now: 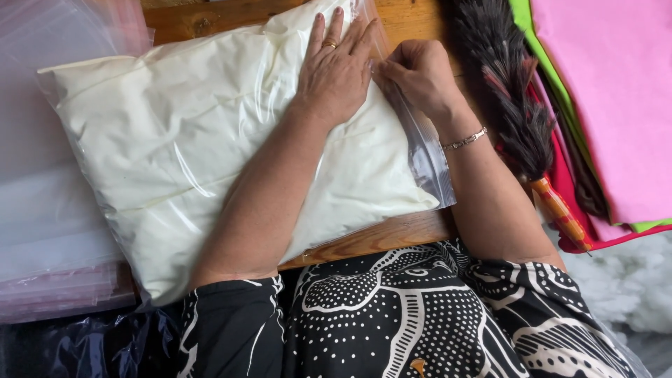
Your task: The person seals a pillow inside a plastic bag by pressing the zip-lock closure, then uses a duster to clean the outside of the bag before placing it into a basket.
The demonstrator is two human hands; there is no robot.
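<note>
Head view, looking down. Cream pillow point(175, 140) tucked inside a clear zip bag point(430, 168), lying flat on the wooden bench point(371, 238). Long side of the pillow going from left to right, a bit tilted, with the left end nearer the body. Open end of the bag at the right, its zip edge running from far away down toward the body.

Left hand point(336, 70) resting flat on top of the pillow near its right end, fingers spread and straight, pressing down. Grip wide here, holding nothing, only pushing.

Right hand point(420, 73) just beside the left one, nearly touching it. Grip narrow here, fingertips pinched together on the zip edge of the bag, up in the far part of it. Most of the zip edge lying below the pinch, toward the body, past the wrist with the thin bracelet point(465, 138). Right hand nearer to the zip edge than the left. Cannot tell if the zip below the pinch is closed.

Feather duster point(511, 91) to the right of the bag, close to the right arm. Pink, green and red felt sheets point(609, 91) farther right. Pile of empty plastic bags point(42, 231) at the left. White fluffy stuffing point(630, 280) low on the right.
</note>
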